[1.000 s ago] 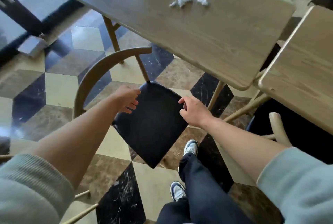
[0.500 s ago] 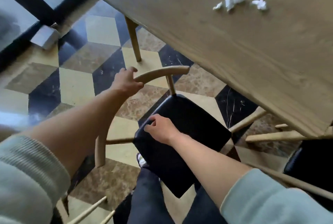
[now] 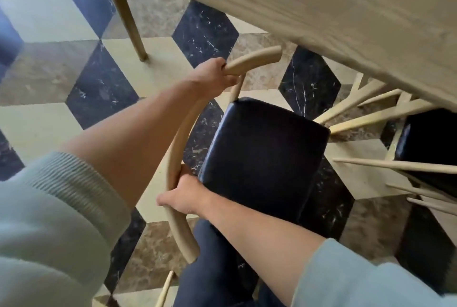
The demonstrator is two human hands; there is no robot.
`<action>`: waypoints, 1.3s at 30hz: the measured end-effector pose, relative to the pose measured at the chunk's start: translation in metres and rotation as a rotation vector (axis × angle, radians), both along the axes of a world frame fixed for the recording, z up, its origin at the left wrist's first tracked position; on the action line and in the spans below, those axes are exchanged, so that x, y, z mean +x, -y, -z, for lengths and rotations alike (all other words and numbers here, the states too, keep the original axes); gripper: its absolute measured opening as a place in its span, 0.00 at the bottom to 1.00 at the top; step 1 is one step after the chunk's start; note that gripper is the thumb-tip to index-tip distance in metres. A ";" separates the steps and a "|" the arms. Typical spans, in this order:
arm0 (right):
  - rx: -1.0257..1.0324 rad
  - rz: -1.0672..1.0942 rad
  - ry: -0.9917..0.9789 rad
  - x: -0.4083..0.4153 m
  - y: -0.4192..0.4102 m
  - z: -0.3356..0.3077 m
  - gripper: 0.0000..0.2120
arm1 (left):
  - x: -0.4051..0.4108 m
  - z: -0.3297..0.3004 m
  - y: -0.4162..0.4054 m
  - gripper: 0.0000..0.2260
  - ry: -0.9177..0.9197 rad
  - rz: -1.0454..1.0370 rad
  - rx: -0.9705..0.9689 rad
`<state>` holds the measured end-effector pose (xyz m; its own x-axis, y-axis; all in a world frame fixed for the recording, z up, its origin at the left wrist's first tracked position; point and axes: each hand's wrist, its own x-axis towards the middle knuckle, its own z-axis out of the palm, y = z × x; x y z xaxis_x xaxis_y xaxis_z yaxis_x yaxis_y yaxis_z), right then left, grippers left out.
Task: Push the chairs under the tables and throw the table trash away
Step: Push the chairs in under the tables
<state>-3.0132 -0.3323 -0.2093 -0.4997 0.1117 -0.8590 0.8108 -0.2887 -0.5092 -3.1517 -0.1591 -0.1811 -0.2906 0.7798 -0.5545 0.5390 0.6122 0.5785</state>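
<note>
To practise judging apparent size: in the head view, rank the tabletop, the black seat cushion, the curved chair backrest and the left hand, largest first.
1. tabletop, cut off by the frame
2. black seat cushion
3. curved chair backrest
4. left hand

Nearness to the camera affects all of these.

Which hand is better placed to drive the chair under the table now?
Probably the right hand: it grips the backrest at the end nearest the person, behind the seat. The left hand holds the end by the table, so it mostly steers.
</note>
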 end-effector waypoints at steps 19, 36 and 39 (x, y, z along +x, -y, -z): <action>0.467 -0.542 0.007 0.120 -0.173 -0.016 0.20 | -0.023 -0.005 0.023 0.16 0.091 -0.762 -0.032; 0.910 -0.726 0.149 0.290 -0.312 -0.039 0.11 | 0.112 0.000 -0.015 0.22 0.312 -0.438 -0.380; 0.900 -0.725 0.157 0.306 -0.316 -0.038 0.10 | 0.120 0.001 -0.019 0.24 0.277 -0.313 -0.447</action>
<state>-2.7071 -0.0161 -0.1712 -0.5915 0.4440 -0.6731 0.7102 0.6821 -0.1742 -3.0312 -0.1396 -0.1817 -0.2666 0.3549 -0.8961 0.1613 0.9331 0.3215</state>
